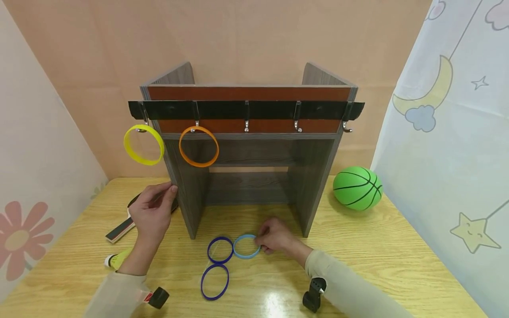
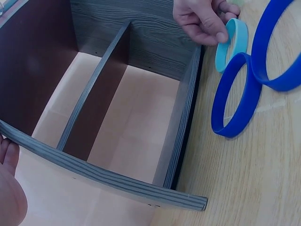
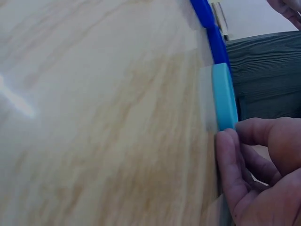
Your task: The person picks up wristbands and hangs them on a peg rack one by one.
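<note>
At the far left of the desk (image 1: 397, 265), a paddle (image 1: 121, 229) lies partly hidden behind the left hand (image 1: 153, 210), by which the side panel of the grey shelf unit (image 1: 254, 152) is gripped at its front edge; this hold is best kept light and steady, so that the frame is neither tugged nor tipped. Above, a yellow ring (image 1: 145, 162) and then an orange ring (image 1: 200, 164) are carried by the first two hooks of the black rail (image 1: 222, 109). Below, an upper dark blue ring (image 1: 209, 249) and a lower dark blue ring (image 1: 214, 298) are seen touching, in front of the unit. Just beside them on the desk lies the light blue ring (image 1: 246, 257), its right side pinched between the thumb and fingers of the right hand (image 1: 274, 236); the pinch should be kept firm without squashing the band, and any lift made cleanly, lest its dark blue neighbour be dragged. Within the unit, open bays are parted by a board, with the pale backdrop seen through them. At far right, a green ball (image 1: 358, 188) is rested on the desk.
</note>
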A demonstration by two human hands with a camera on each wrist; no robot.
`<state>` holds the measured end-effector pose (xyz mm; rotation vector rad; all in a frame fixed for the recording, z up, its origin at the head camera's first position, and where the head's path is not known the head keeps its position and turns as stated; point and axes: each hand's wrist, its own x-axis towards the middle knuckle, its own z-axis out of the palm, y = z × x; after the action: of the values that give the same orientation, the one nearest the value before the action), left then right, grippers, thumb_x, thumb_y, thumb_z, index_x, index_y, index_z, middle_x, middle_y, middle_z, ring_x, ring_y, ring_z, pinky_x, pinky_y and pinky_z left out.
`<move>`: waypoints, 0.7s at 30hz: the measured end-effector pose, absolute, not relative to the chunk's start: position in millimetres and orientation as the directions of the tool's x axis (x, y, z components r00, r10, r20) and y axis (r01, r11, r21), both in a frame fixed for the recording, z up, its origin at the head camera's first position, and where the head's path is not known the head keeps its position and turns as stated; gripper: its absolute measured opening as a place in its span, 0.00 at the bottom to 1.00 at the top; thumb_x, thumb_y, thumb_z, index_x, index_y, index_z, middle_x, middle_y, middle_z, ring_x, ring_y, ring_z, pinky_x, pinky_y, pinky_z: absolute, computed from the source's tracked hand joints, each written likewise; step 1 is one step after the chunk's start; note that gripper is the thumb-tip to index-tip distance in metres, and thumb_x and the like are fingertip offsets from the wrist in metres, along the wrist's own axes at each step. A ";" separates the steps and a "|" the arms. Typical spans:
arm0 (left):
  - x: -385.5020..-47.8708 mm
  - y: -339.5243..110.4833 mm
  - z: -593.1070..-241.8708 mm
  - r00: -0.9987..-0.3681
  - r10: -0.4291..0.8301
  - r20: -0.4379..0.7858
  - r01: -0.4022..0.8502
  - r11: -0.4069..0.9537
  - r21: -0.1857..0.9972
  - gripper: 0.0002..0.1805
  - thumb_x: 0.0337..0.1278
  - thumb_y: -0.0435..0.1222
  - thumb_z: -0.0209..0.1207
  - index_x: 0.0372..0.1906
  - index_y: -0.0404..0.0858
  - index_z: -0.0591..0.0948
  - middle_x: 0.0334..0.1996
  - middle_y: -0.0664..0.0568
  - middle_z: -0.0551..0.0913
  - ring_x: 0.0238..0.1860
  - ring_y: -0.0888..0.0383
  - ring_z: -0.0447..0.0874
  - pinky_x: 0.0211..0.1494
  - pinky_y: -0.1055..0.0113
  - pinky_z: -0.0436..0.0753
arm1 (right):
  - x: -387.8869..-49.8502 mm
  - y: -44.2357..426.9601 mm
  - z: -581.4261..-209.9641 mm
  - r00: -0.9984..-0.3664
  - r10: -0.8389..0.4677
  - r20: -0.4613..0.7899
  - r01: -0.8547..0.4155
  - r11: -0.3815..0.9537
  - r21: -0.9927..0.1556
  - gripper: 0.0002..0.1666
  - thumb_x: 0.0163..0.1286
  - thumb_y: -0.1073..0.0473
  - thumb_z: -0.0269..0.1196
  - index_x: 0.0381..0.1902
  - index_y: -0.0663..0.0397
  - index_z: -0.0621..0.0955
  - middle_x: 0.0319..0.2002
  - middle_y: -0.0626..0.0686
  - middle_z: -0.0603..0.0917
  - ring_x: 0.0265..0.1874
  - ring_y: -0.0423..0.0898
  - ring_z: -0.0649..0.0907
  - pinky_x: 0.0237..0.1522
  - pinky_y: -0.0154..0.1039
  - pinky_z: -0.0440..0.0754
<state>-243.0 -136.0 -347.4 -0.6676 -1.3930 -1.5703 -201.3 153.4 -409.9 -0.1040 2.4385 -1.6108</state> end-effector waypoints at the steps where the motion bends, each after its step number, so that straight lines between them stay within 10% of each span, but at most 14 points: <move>1: -243.0 -136.0 -347.4 -0.446 -0.270 0.854 0.879 0.049 0.474 0.07 0.41 0.10 0.59 0.31 0.14 0.79 0.27 0.46 0.84 0.31 0.62 0.83 0.37 0.75 0.81 | -201.5 153.8 -410.3 -0.973 -0.185 -0.136 0.051 0.403 -0.914 0.06 0.55 0.72 0.65 0.28 0.65 0.76 0.17 0.57 0.79 0.15 0.44 0.80 0.19 0.39 0.82; 21: -245.9 -137.0 -350.0 -0.447 -0.272 0.852 0.880 0.037 0.474 0.07 0.41 0.11 0.61 0.31 0.15 0.80 0.28 0.45 0.84 0.31 0.60 0.83 0.37 0.74 0.81 | -191.9 183.3 -397.3 -0.954 -0.279 -0.107 0.082 0.102 -0.991 0.08 0.60 0.71 0.63 0.36 0.74 0.78 0.27 0.60 0.83 0.28 0.53 0.85 0.33 0.43 0.84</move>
<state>-245.9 -137.0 -350.0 -0.6688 -1.3881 -1.5789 -191.9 183.3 -397.3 -0.1961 2.1141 -1.9310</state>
